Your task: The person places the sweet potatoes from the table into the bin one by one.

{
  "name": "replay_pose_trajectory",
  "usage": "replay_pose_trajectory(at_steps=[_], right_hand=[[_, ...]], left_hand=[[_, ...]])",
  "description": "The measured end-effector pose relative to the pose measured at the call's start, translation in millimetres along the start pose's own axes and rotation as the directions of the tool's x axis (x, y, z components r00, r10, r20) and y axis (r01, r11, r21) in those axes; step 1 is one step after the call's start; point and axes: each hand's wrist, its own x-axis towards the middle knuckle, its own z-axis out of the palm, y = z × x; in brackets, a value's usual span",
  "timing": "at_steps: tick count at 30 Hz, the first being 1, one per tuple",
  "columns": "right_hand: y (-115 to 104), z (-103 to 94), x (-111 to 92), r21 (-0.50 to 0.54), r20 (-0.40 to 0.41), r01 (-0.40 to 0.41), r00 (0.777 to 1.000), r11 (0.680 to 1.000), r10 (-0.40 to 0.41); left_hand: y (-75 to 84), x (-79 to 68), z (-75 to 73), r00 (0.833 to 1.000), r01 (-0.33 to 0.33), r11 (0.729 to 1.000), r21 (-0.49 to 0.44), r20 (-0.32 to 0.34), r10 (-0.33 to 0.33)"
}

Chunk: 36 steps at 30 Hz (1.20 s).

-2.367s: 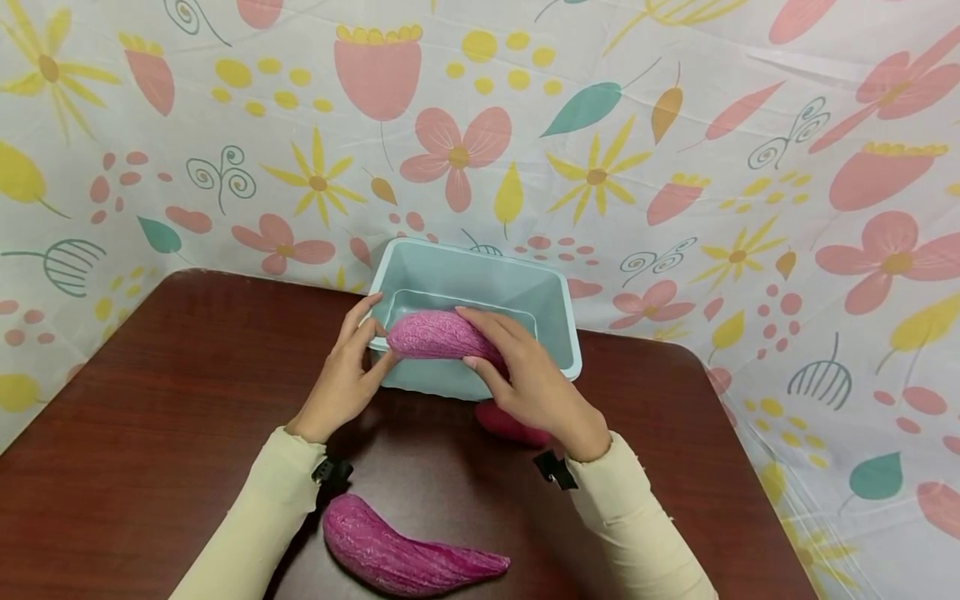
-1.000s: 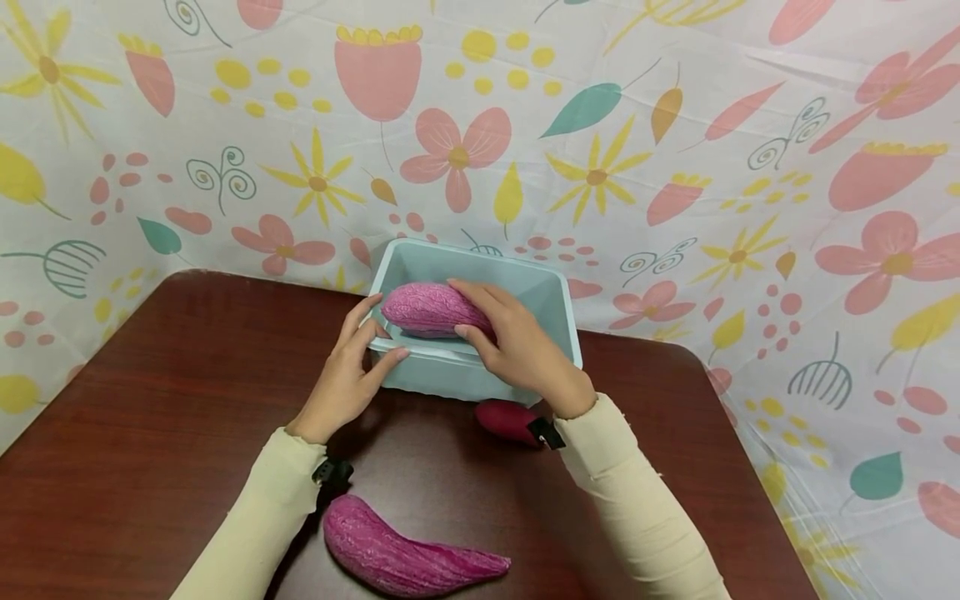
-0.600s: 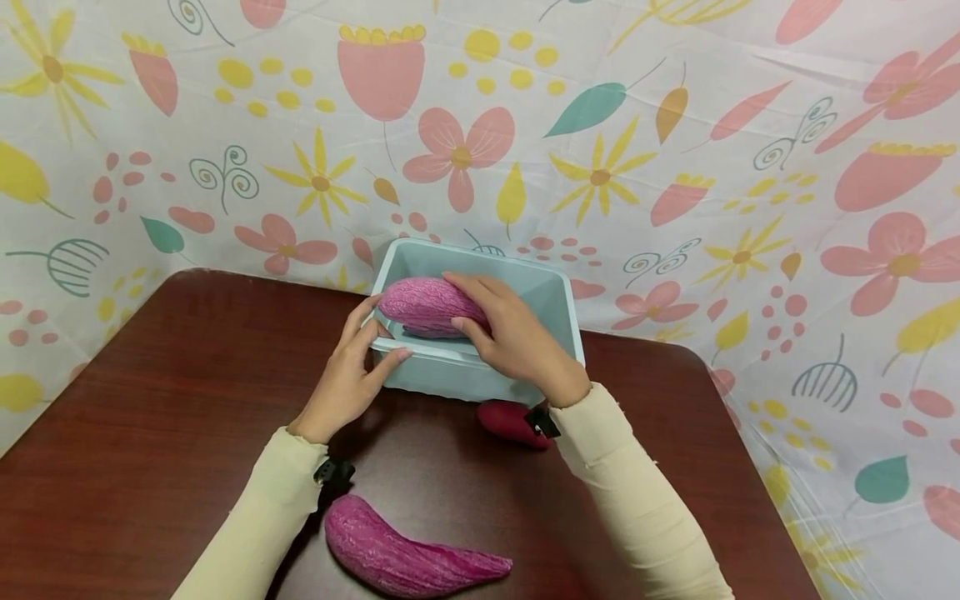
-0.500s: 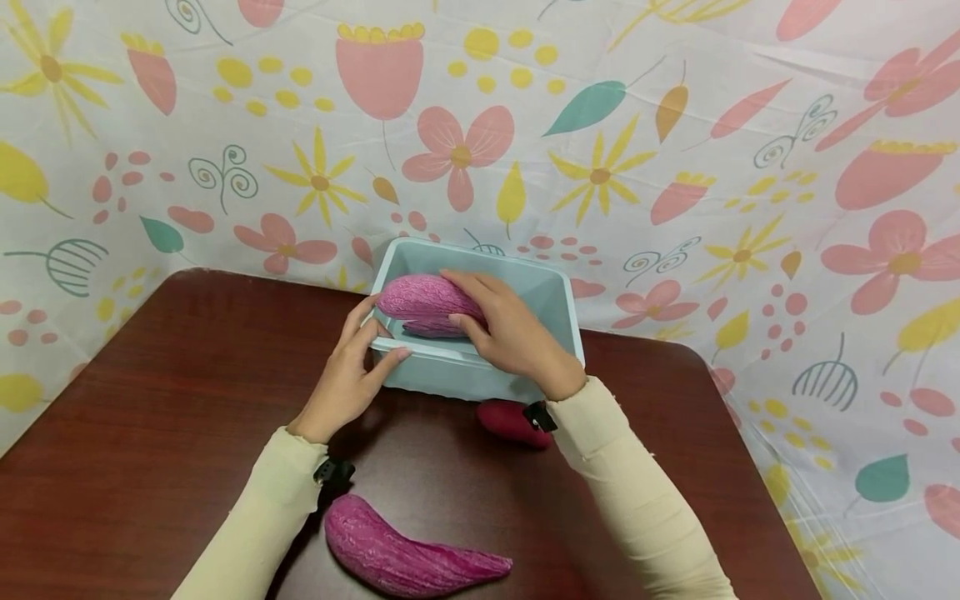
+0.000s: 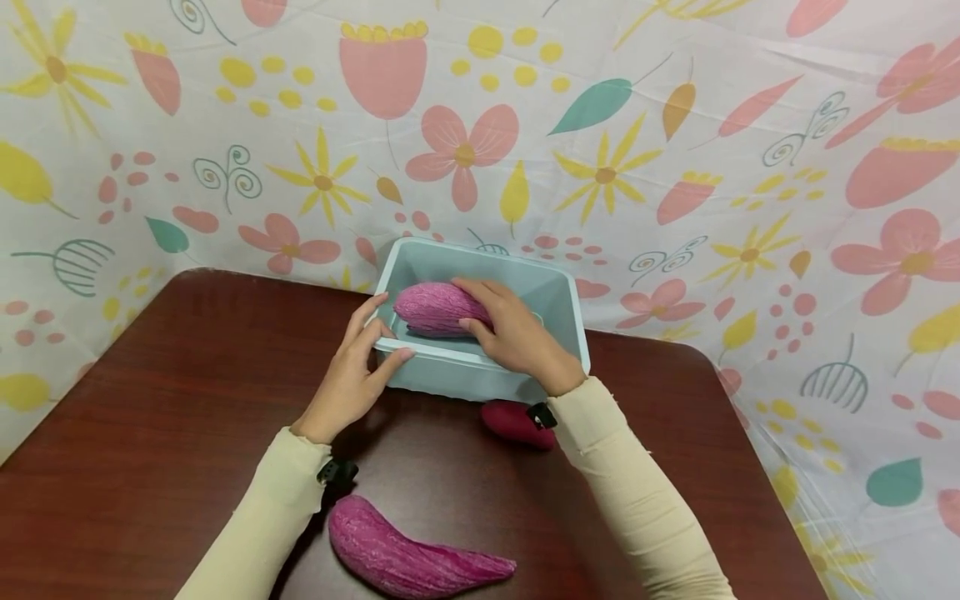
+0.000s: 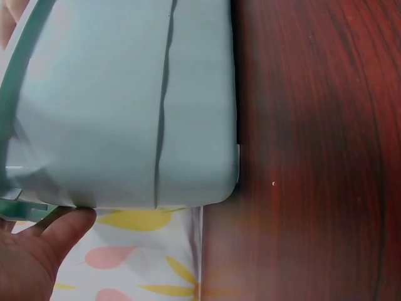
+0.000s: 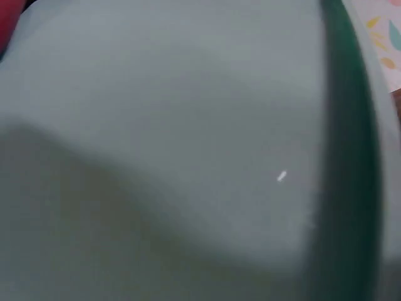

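In the head view, my right hand (image 5: 517, 337) grips the right end of a wrinkled pink-purple sweet potato (image 5: 426, 305), which is inside a pale blue plastic bin (image 5: 457, 379). Its right end is hidden under the fingers; whether it touches the floor cannot be told. My left hand (image 5: 347, 379) pinches the bin's front-left rim, thumb in front. The left wrist view shows that thumb (image 6: 72, 229) against the bin wall (image 6: 100, 113). Only the bin wall (image 7: 188, 125) fills most of the blurred right wrist view, without the right hand's fingers.
A second purple sweet potato (image 5: 412, 554), curved and tapering, lies near the front of the brown table (image 5: 187, 400). A smooth dark red oblong piece (image 5: 513, 422) lies before the bin, partly beneath my right wrist. Flower-patterned cloth (image 5: 465, 83) stands behind the table.
The right hand has taken the sweet potato from above the front rim down into the bin. It rose slightly, then dropped lower in the last half second. The left hand stays at the rim.
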Motion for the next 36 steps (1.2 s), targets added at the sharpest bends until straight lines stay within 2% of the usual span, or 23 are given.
replay_pose_trajectory(at_steps=[13, 24, 31, 36], right_hand=[[13.0, 6.8, -7.9, 0.045, 0.031, -0.05, 0.998, 0.998, 0.049], [8.2, 1.6, -20.9, 0.051, -0.012, -0.071, 0.997, 0.996, 0.072], [1.3, -2.3, -32.3, 0.089, -0.058, -0.02, 0.998, 0.996, 0.025], [-5.8, -3.6, -43.0, 0.067, -0.09, 0.008, 0.996, 0.998, -0.002]], left_hand=[[3.2, -2.0, 7.9, 1.0, 0.005, 1.0, -0.014, 0.017, -0.004], [4.6, -0.1, 7.9, 1.0, -0.022, 1.0, -0.003, 0.017, 0.022], [3.5, 0.2, 3.3, 1.0, -0.018, 1.0, 0.003, -0.006, 0.018], [3.2, -0.3, 2.2, 1.0, -0.025, 1.0, 0.006, -0.019, 0.025]])
